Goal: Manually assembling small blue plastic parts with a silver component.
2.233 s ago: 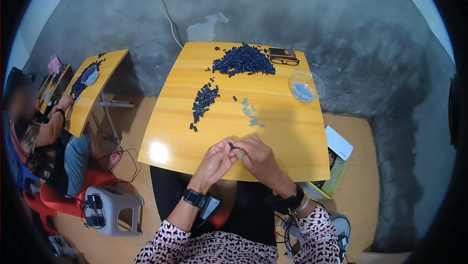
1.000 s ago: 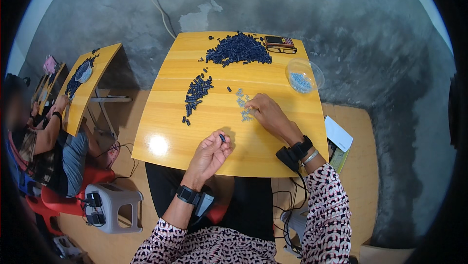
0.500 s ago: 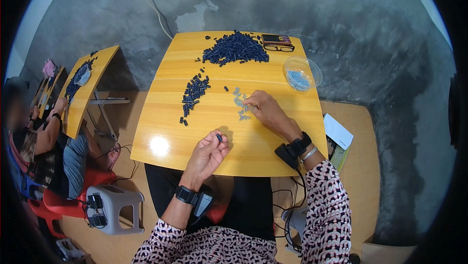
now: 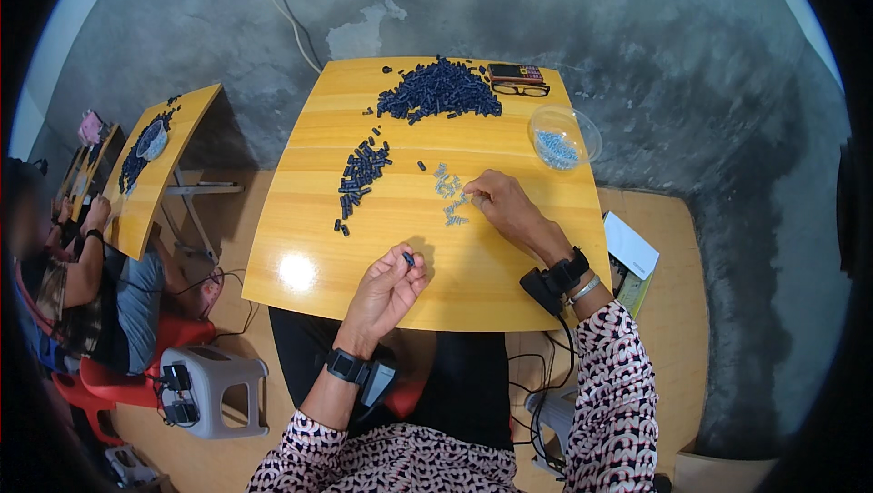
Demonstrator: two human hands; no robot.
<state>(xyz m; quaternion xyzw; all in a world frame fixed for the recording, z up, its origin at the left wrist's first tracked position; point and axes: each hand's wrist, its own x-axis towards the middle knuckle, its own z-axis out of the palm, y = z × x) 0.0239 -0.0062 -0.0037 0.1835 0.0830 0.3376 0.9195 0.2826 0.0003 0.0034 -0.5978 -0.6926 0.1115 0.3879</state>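
Between thumb and fingers, my left hand (image 4: 386,288) pinches a small dark plastic piece (image 4: 408,259) above the near edge of the yellow table (image 4: 436,288). My right hand (image 4: 505,206) is at the right edge of a loose scatter of small silver screws (image 4: 447,186). Its thumb and forefinger are pressed together at the screws; what lies between them is too small to make out. A single dark piece (image 4: 421,166) lies left of the screws. Further left is a small pile of dark plastic pieces (image 4: 362,170), and a bigger heap (image 4: 438,91) spreads at the far side.
A clear round bowl (image 4: 564,140) with silver screws stands at the right edge. Eyeglasses (image 4: 520,90) and a phone (image 4: 515,73) lie at the far right. On the left, another person sits at a second table (image 4: 182,152) near a grey stool (image 4: 218,388). A wall (image 4: 546,11) rises behind.
My right hand has shifted slightly right, its fingertips pulling back from the middle of the screws. My left hand stays in place with the dark plastic piece. The other person's hand has moved.
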